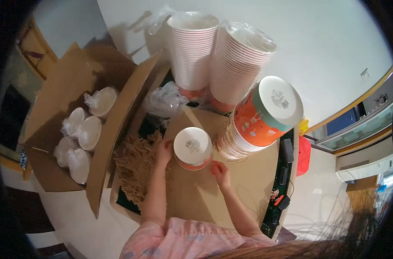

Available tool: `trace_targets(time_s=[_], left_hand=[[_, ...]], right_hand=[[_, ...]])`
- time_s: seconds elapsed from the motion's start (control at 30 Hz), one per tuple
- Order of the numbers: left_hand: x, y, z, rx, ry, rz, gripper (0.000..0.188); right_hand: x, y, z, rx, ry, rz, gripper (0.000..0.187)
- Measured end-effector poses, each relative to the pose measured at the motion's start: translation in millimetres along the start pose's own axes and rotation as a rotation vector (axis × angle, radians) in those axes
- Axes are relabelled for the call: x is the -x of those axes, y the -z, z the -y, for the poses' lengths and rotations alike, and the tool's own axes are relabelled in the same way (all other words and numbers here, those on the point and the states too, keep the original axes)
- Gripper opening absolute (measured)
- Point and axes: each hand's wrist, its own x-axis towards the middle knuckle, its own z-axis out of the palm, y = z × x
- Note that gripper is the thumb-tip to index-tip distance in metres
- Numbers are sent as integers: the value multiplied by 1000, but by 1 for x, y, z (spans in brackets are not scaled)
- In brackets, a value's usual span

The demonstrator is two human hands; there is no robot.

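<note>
Upside down on the brown cardboard sheet [244,185] stands a small stack of paper buckets, its white base [191,146] facing up and a strip of orange wall showing below. My left hand [164,152] is closed against the stack's left side, its fingertips partly hidden. Close to the stack's lower right edge, my right hand [221,173] has its fingers bent together; whatever they pinch is too small to make out. By my left forearm lies a heap of tan twine cords [136,168]. A taller inverted stack of orange and green buckets [259,123] rests to the right, with cords hanging around its rims.
Two tall plastic-wrapped bucket stacks, one left [192,52] and one right [244,60], stand against the wall. Crumpled clear plastic [166,101] lies before them. An open carton [110,134] at left holds several wrapped stacks. Small black devices [286,149] line the right edge.
</note>
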Motion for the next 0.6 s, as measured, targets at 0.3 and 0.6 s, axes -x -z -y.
trace_targets(time_s=[0.3,0.6], left_hand=[[-8,-44,33,205,148,32,24],[-32,-77,88,644,227,15,26]], right_hand=[[-45,7,-19,-21,-266,-90,14],[-55,13,-31,-112,-308,-76,12]])
